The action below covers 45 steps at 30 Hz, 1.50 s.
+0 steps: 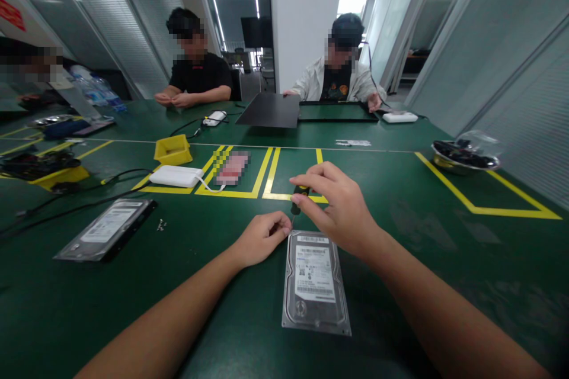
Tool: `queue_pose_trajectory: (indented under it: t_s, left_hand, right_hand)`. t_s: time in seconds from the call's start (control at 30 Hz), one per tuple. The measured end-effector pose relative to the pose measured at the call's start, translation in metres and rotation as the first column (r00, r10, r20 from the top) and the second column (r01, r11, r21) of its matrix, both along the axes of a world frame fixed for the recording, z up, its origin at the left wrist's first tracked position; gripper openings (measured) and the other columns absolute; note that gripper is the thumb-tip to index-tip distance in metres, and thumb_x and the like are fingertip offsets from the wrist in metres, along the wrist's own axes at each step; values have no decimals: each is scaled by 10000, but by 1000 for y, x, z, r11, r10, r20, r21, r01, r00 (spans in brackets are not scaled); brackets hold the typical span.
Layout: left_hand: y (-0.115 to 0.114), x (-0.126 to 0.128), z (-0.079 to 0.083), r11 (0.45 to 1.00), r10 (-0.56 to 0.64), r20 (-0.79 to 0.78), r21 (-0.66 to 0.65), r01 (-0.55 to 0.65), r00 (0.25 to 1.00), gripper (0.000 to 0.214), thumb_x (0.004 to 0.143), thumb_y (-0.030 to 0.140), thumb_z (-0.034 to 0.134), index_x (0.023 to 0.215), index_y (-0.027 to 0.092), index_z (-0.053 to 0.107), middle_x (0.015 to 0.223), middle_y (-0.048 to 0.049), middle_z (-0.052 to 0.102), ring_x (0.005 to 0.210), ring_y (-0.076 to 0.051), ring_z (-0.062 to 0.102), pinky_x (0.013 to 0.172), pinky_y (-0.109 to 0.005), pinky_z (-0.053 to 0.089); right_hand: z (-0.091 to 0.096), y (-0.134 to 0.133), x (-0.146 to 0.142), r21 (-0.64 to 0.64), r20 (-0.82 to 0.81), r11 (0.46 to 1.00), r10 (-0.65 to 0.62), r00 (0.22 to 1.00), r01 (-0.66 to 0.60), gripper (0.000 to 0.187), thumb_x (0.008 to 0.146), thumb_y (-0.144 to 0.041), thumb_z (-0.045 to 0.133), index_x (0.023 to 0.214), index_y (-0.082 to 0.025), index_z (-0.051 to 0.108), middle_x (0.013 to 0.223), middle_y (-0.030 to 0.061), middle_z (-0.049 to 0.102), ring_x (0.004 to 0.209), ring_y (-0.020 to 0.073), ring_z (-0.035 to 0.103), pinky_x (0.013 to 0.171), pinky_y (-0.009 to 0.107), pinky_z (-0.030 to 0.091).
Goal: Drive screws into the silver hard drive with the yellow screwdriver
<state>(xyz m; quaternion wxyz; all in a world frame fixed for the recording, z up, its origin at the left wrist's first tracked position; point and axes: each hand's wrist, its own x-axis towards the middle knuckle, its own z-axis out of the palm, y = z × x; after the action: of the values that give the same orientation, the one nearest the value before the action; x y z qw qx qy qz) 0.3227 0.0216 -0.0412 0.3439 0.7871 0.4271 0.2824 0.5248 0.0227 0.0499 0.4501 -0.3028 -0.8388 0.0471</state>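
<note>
A hard drive with a white label lies flat on the green table in front of me. My right hand grips a small screwdriver by its dark and yellow handle, between thumb and fingertips. The driver stands nearly upright, its shaft pointing down to the drive's far left corner. My left hand rests beside that corner with thumb and fingers pinched together near the tip. What that pinch holds, if anything, is too small to make out.
A second hard drive lies left, near several loose screws. Beyond are a white power bank, a yellow bin and black cables. A bowl stands right. Across the table, one person holds a dark panel; other people sit nearby.
</note>
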Motion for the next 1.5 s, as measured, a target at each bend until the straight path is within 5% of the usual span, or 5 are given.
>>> queue_pose_trajectory:
  t_s: [0.47, 0.63, 0.83, 1.17, 1.5]
  left_hand:
    - [1, 0, -2, 1000, 0, -4, -9, 0, 1000, 111, 916, 228, 531, 845, 161, 585, 755, 33, 592, 689, -117, 524, 645, -234, 361]
    - [0, 1, -1, 1000, 4, -6, -12, -4, 1000, 115, 915, 225, 530, 840, 160, 587, 756, 28, 596, 696, -122, 529, 651, -235, 365]
    - [1, 0, -1, 1000, 7, -2, -5, -7, 1000, 114, 917, 225, 529, 839, 159, 581, 773, 24, 605, 706, -124, 538, 660, -236, 370]
    - [0, 1, -1, 1000, 6, 0, 6, -6, 1000, 124, 922, 228, 524, 834, 162, 583, 760, 31, 595, 700, -121, 526, 662, -235, 369]
    - [1, 0, -2, 1000, 4, -9, 15, -4, 1000, 135, 926, 246, 520, 843, 163, 586, 756, 27, 594, 693, -126, 526, 655, -239, 367]
  right_hand:
    - [0, 1, -1, -3, 4, 998, 61, 998, -61, 198, 925, -201, 609, 1077, -95, 676, 976, 76, 629, 918, 157, 592, 804, 282, 497]
    - [0, 1, 0, 16, -11, 995, 103, 995, -102, 222, 944, -122, 522, 1122, -101, 654, 1132, 86, 656, 1071, 155, 601, 945, 290, 479]
    - [0, 2, -1, -4, 3, 998, 70, 998, -70, 136, 919, -175, 610, 1030, -114, 659, 978, 57, 646, 926, 151, 593, 801, 270, 477]
    - [-1, -1, 0, 24, -11, 996, 91, 996, -91, 212, 912, -103, 534, 1091, -88, 646, 1093, 83, 665, 1045, 153, 605, 911, 264, 476]
    - [0, 2, -1, -11, -22, 999, 40, 999, -40, 166, 889, -203, 664, 1028, -113, 664, 965, 60, 627, 908, 153, 579, 788, 275, 475]
